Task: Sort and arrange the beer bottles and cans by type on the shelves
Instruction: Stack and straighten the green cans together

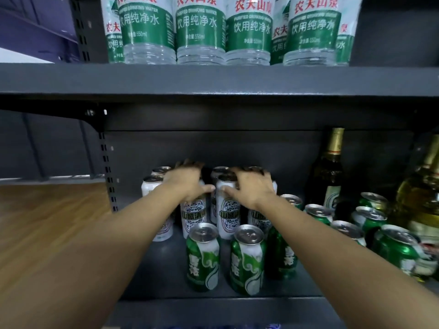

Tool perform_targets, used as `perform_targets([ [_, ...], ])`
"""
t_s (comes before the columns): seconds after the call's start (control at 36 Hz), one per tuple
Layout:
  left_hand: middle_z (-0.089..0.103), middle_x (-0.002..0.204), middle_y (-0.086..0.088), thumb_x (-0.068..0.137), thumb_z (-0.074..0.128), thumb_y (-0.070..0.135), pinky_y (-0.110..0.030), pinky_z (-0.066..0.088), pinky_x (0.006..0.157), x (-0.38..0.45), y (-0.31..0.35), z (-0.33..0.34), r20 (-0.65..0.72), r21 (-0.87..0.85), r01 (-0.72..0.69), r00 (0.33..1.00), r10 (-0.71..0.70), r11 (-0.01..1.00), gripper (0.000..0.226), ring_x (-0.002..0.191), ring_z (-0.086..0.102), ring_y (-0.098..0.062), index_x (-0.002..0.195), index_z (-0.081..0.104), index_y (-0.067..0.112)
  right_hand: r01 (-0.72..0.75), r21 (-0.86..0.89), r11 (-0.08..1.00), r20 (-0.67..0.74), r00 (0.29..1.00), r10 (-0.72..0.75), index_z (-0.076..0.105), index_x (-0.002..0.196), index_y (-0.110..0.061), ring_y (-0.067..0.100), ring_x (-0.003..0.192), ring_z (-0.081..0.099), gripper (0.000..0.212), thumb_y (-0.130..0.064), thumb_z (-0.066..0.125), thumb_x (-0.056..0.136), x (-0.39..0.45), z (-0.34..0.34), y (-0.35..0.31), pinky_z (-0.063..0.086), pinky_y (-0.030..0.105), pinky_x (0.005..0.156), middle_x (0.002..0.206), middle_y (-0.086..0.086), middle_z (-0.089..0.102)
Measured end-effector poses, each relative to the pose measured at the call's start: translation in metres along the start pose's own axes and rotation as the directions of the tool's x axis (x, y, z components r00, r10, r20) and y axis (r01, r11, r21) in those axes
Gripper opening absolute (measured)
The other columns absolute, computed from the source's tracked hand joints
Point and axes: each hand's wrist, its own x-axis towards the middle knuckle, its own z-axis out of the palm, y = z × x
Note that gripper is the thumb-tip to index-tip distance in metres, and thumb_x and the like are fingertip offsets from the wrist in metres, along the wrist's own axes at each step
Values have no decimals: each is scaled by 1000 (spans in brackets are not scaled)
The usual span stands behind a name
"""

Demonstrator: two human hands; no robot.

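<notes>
Several white beer cans with blue patterned labels (228,211) stand grouped at the back left of the lower shelf (166,269). My left hand (187,182) lies over the top of a white can (193,216), fingers curled around it. My right hand (253,186) covers another white can (260,218), its thumb touching the middle can. Two green beer cans (202,256) stand in front, with more green cans (392,248) to the right. A dark green beer bottle (330,172) and a pale glass bottle (425,186) stand at the right.
Several water bottles with green labels (199,29) fill the upper shelf, whose edge (213,79) overhangs the cans. A perforated shelf upright (107,172) rises at the left. Wooden floor (47,222) shows left of the shelf unit.
</notes>
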Motion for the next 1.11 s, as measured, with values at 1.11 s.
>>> perform_targets([
  [1.11, 47, 139, -3, 84, 56, 65, -39, 38, 100, -38, 282, 9, 15, -283, -559, 810, 587, 779, 69, 129, 42, -24, 140, 42, 27, -599, 451, 662, -120, 694, 710, 28, 141, -16, 31, 124, 50, 83, -52, 71, 80, -151, -72, 264, 44, 46, 101, 137, 10, 51],
])
